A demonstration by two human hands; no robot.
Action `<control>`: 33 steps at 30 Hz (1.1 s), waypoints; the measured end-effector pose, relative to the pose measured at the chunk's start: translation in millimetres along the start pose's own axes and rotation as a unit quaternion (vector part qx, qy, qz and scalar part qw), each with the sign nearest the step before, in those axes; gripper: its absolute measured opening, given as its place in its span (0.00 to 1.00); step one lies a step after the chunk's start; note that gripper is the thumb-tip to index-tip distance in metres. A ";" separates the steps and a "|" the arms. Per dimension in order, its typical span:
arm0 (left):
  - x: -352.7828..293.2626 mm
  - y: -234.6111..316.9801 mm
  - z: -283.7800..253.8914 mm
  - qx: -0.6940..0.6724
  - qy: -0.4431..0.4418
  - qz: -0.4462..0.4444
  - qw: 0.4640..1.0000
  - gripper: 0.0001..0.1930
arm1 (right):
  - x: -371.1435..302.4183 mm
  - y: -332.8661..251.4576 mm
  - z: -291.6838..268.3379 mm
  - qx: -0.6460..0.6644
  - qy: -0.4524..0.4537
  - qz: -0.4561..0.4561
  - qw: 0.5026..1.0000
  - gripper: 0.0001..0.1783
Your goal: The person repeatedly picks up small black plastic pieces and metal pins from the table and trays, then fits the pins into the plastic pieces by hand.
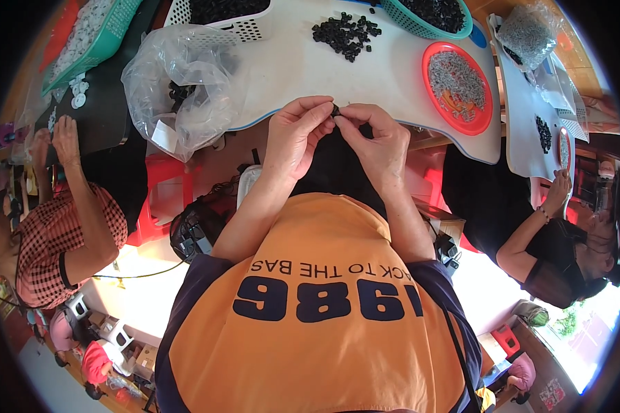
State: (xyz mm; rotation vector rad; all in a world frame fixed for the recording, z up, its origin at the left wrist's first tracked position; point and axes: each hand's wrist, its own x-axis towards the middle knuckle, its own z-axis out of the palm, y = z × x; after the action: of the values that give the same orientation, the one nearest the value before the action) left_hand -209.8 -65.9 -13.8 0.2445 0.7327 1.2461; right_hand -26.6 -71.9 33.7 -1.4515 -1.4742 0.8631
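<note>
Above the near edge of the white table, my two hands meet at a small black plastic part. My left hand pinches it between thumb and fingertips from the left. From the right, my right hand grips the same part with thumb and forefinger. My fingers cover much of it, so its exact kind is unclear. Beyond my hands lies a loose pile of similar black parts. To the right, a red plate holds many small silvery pieces.
A clear plastic bag hangs over the table's left edge. Behind it stands a white basket of black parts; a teal basket holds more at the far right. Co-workers sit at both sides, one in a checked shirt, one in black.
</note>
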 end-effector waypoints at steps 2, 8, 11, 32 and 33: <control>5.5 -1.0 -6.1 0.005 0.000 0.005 1.000 0.10 | 1.3 5.8 6.9 0.000 0.007 -0.003 1.000 0.11; 3.0 0.7 9.5 -0.002 0.000 -0.018 1.000 0.10 | 1.7 2.1 -7.9 -0.022 0.000 -0.012 1.000 0.16; -2.4 4.6 15.5 0.004 -0.009 -0.058 0.998 0.10 | 3.1 7.0 -19.7 0.044 -0.015 0.013 0.999 0.19; -45.7 -51.5 17.3 -0.068 -0.068 -0.166 0.981 0.14 | -54.3 26.4 -70.9 0.019 -0.110 -0.093 0.989 0.19; -48.1 -53.4 18.7 -0.067 -0.066 -0.162 0.982 0.13 | -57.9 27.0 -70.7 0.007 -0.102 -0.095 0.990 0.20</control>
State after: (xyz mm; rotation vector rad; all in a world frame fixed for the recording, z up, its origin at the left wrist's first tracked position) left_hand -163.2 -123.7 -11.0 0.0910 0.5452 0.9550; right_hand 45.5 -134.0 29.5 -1.2176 -1.7240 0.9209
